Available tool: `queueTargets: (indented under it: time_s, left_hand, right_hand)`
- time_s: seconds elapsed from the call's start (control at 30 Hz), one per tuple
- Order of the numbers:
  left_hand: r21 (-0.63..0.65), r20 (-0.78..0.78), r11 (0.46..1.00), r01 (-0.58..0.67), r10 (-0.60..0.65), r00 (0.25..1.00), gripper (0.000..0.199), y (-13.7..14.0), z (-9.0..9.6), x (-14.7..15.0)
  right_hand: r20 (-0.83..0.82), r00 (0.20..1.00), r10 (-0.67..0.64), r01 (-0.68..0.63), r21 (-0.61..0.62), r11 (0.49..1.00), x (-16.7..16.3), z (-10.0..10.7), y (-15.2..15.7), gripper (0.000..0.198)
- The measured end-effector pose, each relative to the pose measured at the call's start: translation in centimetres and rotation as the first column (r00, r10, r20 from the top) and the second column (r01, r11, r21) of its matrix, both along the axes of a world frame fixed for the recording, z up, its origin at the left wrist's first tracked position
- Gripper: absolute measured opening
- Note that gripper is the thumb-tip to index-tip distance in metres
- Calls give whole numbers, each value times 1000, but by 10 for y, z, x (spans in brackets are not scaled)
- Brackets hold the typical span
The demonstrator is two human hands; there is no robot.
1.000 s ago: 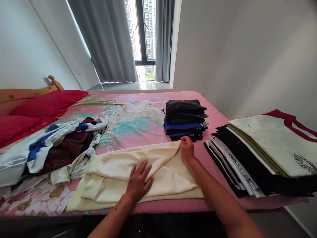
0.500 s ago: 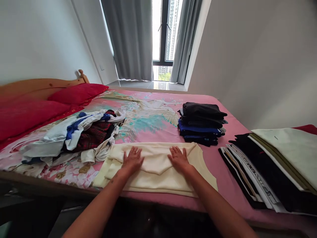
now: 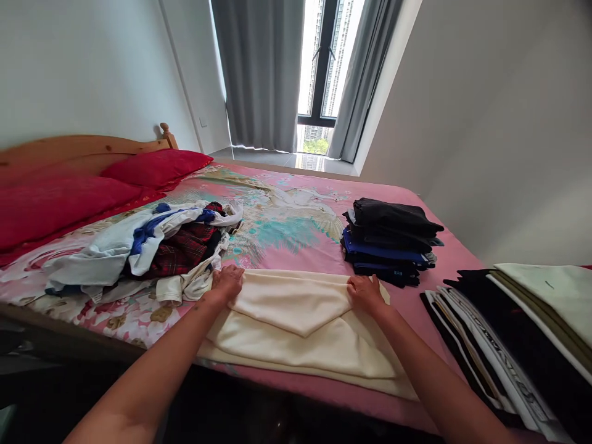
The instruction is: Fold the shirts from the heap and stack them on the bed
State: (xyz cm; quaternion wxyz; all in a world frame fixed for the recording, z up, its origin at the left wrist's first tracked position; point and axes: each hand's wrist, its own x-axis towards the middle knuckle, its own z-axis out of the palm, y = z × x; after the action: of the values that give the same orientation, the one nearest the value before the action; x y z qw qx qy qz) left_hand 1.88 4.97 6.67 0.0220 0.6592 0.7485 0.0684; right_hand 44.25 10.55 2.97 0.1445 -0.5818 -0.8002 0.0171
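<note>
A cream-coloured garment [image 3: 296, 342] lies partly folded on the near edge of the bed, its upper layer ending in a pointed flap. My left hand [image 3: 228, 283] grips the far left corner of it, fingers curled round the edge. At the far right corner, my right hand [image 3: 367, 294] is closed on the same fabric, with the fingertips tucked over the fold. Whether the garment is a shirt or something else, I cannot tell.
Left of the garment is a loose heap of clothes [image 3: 180, 250]. A folded dark stack [image 3: 393, 240] stands behind right, and more folded clothes [image 3: 518, 333] lie at the right. Red pillows [image 3: 157, 168] rest by the wooden headboard [image 3: 83, 148]. A pink patterned sheet [image 3: 296, 246] covers the bed.
Both hands lay flat on the cream garment; they have moved apart to its far corners and closed on the fabric. The view has shifted slightly.
</note>
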Motion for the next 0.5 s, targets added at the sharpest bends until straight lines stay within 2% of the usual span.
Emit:
queueTargets:
  time_s: [0.07, 0.23, 0.37, 0.43, 0.5]
  left_hand:
    - [-13, -35, 1000, -12, 11, 999, 24, 3, 4, -6]
    - [-34, -21, 999, -33, 32, 999, 22, 6, 13, -19]
    - [13, 5, 995, -99, 99, 995, 36, -2, 12, -25]
    - [93, 25, 993, -66, 64, 998, 42, -13, 7, -22]
    - [153, 34, 986, 61, -67, 997, 41, -26, -2, -17]
  right_hand:
    - [-13, 1000, 19, -19, -17, 1000, -2, 2, 0, 21]
    - [-33, 995, -96, 97, 31, 995, -2, 4, 5, 24]
    - [16, 985, -174, 173, 49, 984, -15, 10, 5, 24]
    - [-7, 993, -121, 121, 96, 988, -34, 16, -1, 29]
    - [-46, 999, 1, 6, 141, 990, -62, 19, -13, 34]
